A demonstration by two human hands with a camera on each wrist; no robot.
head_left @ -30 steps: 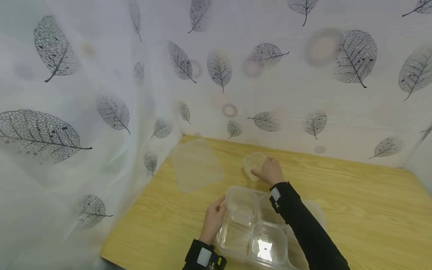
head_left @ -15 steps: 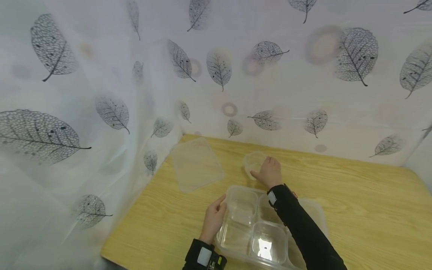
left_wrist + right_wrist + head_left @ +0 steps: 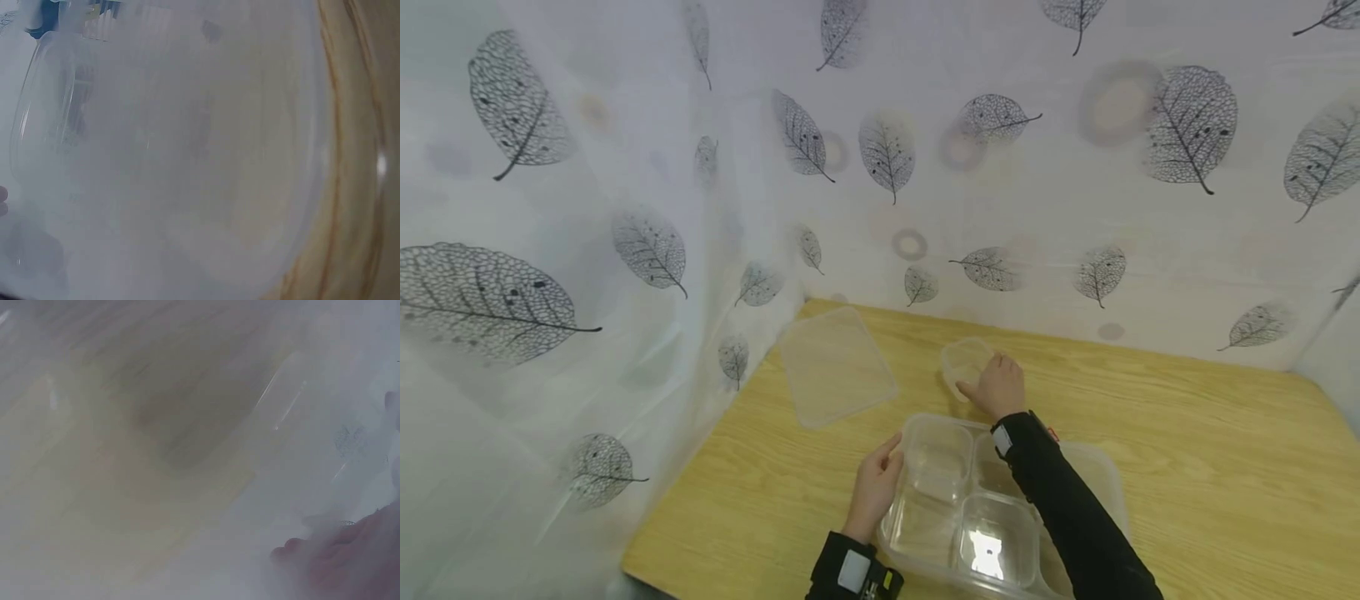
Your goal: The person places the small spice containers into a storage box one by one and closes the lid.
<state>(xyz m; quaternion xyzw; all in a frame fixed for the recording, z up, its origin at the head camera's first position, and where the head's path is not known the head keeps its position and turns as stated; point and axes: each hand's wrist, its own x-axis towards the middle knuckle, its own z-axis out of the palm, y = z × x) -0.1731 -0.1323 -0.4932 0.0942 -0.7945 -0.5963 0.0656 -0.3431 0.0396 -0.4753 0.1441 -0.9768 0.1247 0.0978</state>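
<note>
My left hand (image 3: 874, 485) holds the left side of a large clear plastic storage box (image 3: 920, 533), fingers at its rim. Inside the box sit small clear containers, one at the front (image 3: 998, 542) and another at the back left (image 3: 938, 458). Behind the box, my right hand (image 3: 998, 387) grips the near right side of a small clear plastic container (image 3: 961, 360) on the table, thumb and fingers apart along its rim. The box's cloudy wall (image 3: 187, 156) fills most of the left wrist view. Fingers (image 3: 337, 562) show blurred through plastic in the right wrist view.
A flat translucent square lid (image 3: 837, 367) lies at the back left of the wooden table (image 3: 1210, 467). Another translucent piece (image 3: 1103, 475) shows right of the box, partly behind the right sleeve. A leaf-print curtain (image 3: 1022, 192) closes off the back and left.
The right forearm and wrist have shifted slightly left while that hand stays at the small container. The left hand and the box have not moved.
</note>
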